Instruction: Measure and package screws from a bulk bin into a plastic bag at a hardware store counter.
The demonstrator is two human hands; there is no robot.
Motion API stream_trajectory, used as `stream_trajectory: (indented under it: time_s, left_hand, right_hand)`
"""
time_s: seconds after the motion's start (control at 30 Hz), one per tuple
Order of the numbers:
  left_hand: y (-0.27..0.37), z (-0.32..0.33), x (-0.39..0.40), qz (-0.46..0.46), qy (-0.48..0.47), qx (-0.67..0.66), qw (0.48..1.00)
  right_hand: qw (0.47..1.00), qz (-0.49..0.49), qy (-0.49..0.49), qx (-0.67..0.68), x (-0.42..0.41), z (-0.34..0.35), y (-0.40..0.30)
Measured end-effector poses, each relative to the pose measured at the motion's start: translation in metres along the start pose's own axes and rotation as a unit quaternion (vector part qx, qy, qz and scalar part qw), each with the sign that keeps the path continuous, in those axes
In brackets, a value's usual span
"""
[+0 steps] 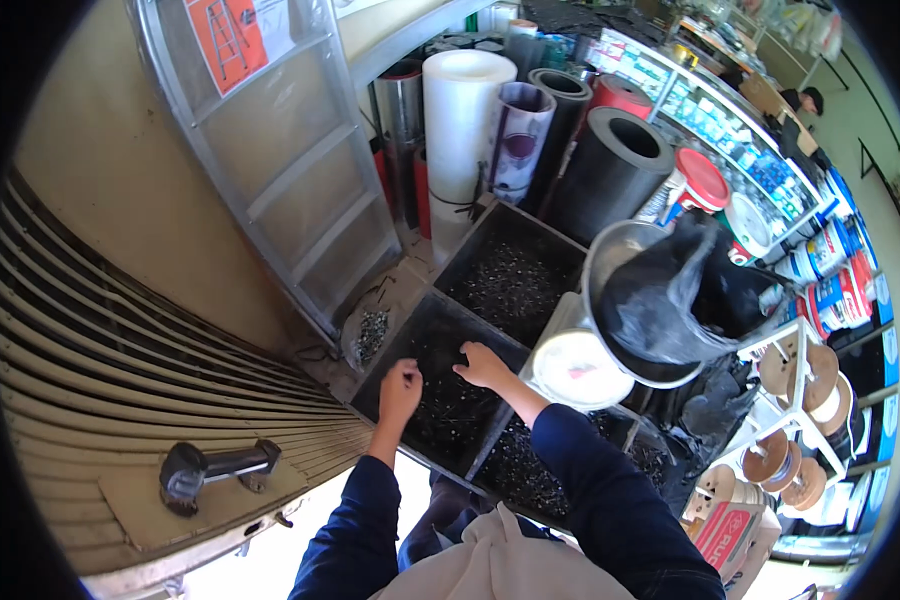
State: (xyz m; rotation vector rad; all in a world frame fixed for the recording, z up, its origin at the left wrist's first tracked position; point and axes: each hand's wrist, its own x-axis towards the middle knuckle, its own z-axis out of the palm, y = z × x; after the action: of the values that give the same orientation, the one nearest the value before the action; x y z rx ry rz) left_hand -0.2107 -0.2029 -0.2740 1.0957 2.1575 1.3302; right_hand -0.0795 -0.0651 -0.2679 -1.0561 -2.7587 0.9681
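Both my hands are over the front-left compartment of a dark partitioned bin (450, 322), which holds small scattered pieces, apparently nails or screws. My left hand (400, 391) is near the compartment's left side, its fingers curled; whether something small is pinched in them is hidden. Across from it, my right hand (486, 366) has its fingers apart with nothing visible between them. Behind lies a compartment of small dark fasteners (506, 285), and another heap of fasteners (521, 465) fills the one nearer me. A clear bag of metal fasteners (372, 334) sits beside the bin's left edge.
To the right, a metal scale pan (596, 262) holding a black plastic bag (660, 292) overhangs the bin beside a white round lid (581, 367). An aluminium ladder (300, 172) leans at left. Upright rolls (465, 127) stand behind; wire spools (772, 457) hang right. A person (806, 101) is far back.
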Motion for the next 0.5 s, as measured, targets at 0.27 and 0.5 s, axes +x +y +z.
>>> stream_trajectory:
  time_s: [0.27, 0.5]
  left_hand:
    - [-0.050, 0.011, -0.041, -0.026, -0.128, 0.103, 0.986]
    - [-0.046, 0.014, -0.036, -0.031, -0.123, 0.165, 0.978]
  right_hand:
    - [0.989, 0.084, -0.041, -0.114, 0.069, 0.106, 0.042]
    - [0.963, 0.051, -0.011, -0.263, 0.119, 0.158, 0.079]
